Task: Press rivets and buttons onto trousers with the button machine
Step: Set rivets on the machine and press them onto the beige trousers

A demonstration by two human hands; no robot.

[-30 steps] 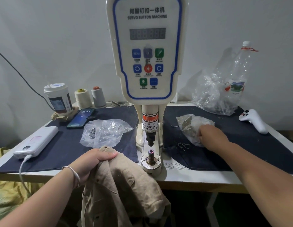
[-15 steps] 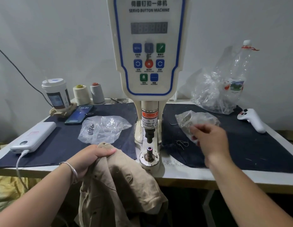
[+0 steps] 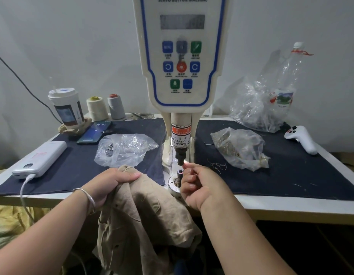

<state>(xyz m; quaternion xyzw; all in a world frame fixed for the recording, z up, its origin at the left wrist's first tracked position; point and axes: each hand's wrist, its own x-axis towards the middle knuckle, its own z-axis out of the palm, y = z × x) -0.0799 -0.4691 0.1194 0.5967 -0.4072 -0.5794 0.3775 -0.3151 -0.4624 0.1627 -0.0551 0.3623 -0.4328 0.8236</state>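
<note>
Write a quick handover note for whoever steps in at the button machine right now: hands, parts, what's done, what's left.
Left hand grips the beige trousers at the table edge, beside the lower die.
Right hand has fingertips raised to the upper punch, apparently pinching a small part; too small to tell.
Bags of fasteners lie either side of the button machine.
Left: the trousers are not on the die yet, nothing visibly pressed.

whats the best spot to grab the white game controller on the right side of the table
Grip the white plastic game controller round its long handle, the end that points toward the table's front right. It lies flat on the dark blue cloth mat, with bare mat on both flanks, so come from above and close the fingers across the handle's narrow width. The button end is wider.
</note>
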